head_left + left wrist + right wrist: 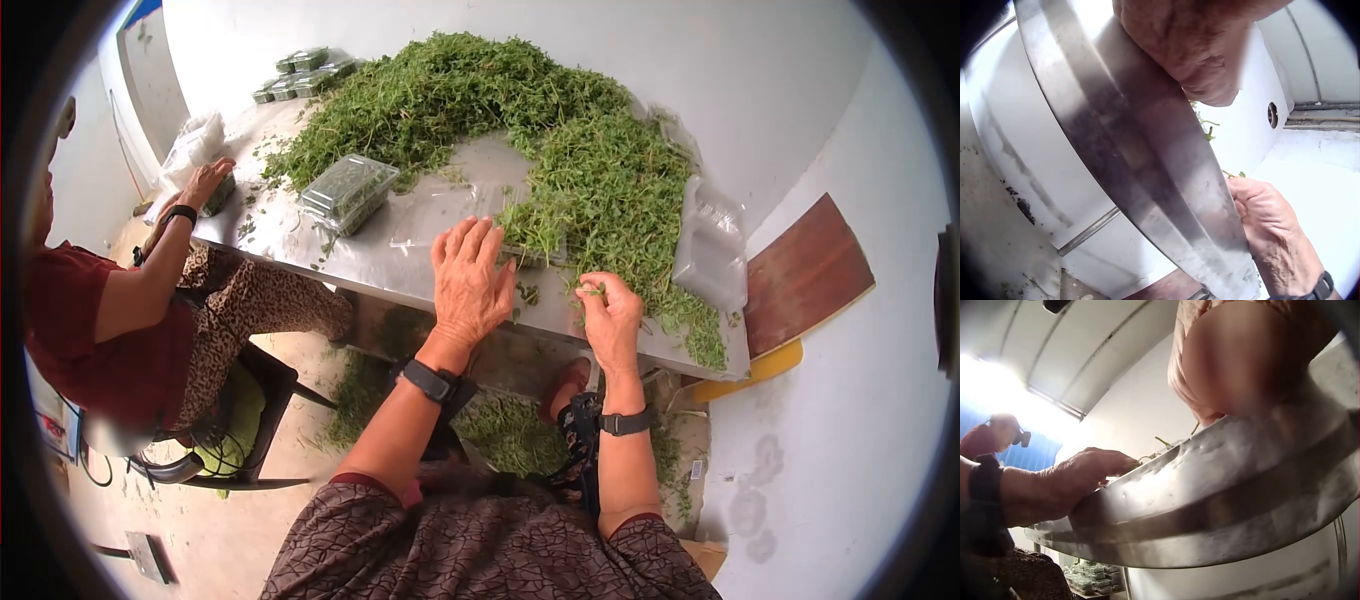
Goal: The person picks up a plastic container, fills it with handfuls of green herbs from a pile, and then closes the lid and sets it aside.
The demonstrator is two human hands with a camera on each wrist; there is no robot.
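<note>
My left hand (470, 280) reaches over the front edge of the metal table with its fingers straight. Just past its fingertips lies a clear plastic box (425, 222), with leafy greens (540, 230) over its right part. To the right, thumb and fingertips of my right hand (612, 318) pinch a small green sprig (597, 291). The left wrist view has the right hand (1272, 228) at the table edge, stems sticking out between both hands. From the right wrist, the left hand (1085, 478) shows at the rim.
A large heap of greens (460, 85) covers the back and right of the metal table (330, 262). A filled, closed box (350, 193) stands left of my hands. Empty clear boxes (712, 245) are stacked at right. Another person (120, 300) sits at left.
</note>
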